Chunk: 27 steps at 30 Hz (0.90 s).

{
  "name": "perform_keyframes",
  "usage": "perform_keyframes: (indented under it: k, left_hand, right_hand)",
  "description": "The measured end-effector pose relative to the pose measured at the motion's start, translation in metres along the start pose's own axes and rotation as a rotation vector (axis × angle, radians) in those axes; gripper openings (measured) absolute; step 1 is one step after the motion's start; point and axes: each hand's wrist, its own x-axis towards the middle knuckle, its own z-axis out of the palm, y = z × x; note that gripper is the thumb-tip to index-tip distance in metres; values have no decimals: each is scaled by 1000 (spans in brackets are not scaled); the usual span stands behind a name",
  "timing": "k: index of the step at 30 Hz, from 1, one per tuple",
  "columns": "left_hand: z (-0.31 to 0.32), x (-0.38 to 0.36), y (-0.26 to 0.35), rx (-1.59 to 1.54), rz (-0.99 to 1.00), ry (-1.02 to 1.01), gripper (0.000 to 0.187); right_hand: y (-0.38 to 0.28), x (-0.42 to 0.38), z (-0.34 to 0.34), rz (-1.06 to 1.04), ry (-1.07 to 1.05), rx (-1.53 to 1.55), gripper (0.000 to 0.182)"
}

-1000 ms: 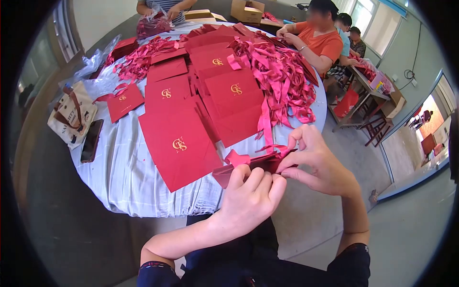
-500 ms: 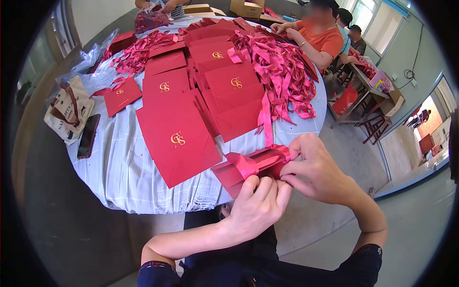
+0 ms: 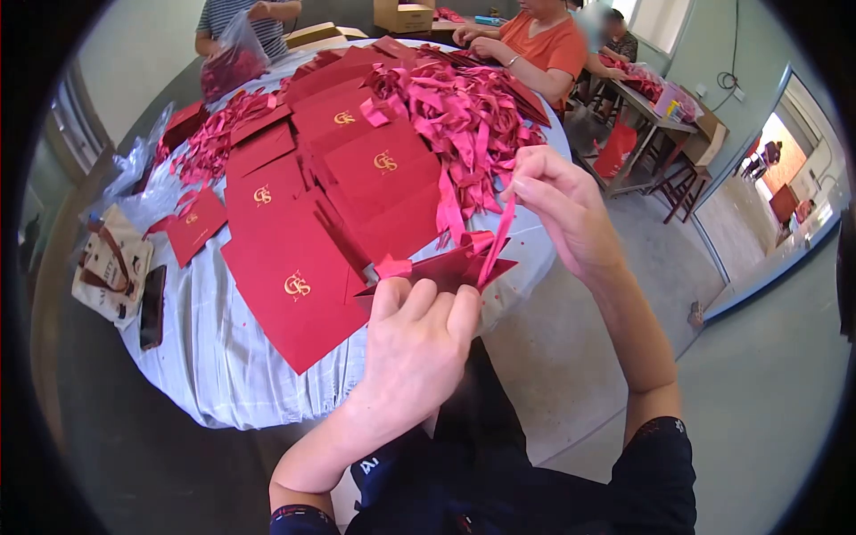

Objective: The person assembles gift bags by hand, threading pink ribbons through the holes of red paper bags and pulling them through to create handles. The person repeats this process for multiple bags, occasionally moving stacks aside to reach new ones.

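Observation:
My left hand (image 3: 417, 343) grips a folded red paper bag (image 3: 443, 270) at the near edge of the round table. A pink ribbon (image 3: 497, 239) runs up out of the bag, and my right hand (image 3: 557, 207) pinches its upper end, pulling it taut above the bag. Several flat red bags with gold logos (image 3: 294, 287) lie just left of my hands. A heap of loose pink ribbons (image 3: 459, 116) lies beyond my right hand.
A pale cloth covers the table (image 3: 214, 357). A printed tote (image 3: 109, 267) and a dark phone (image 3: 152, 306) lie at its left edge. A person in orange (image 3: 535, 45) and another holding a plastic bag (image 3: 227, 58) work at the far side. Stools (image 3: 678, 187) stand right.
My right hand rose from the bag's top, drawing the pink ribbon up and out. The bag tilted flatter in my left hand. The camera view shifted left and up.

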Motion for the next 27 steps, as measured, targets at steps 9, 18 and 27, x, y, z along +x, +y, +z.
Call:
perform_keyframes:
  k: [9, 18, 27]
  left_hand:
    - [-11, 12, -17, -51, -63, -17, 12]
    - [-20, 14, -26, -167, -179, -102, 11]
    - [-20, -2, -38, -107, -270, 223, 57]
  right_hand:
    - [15, 17, 8, 10, -53, 180, 16]
    - [18, -3, 10, -18, -406, -264, 22]
    - [35, -10, 37, -306, 210, -266, 24]
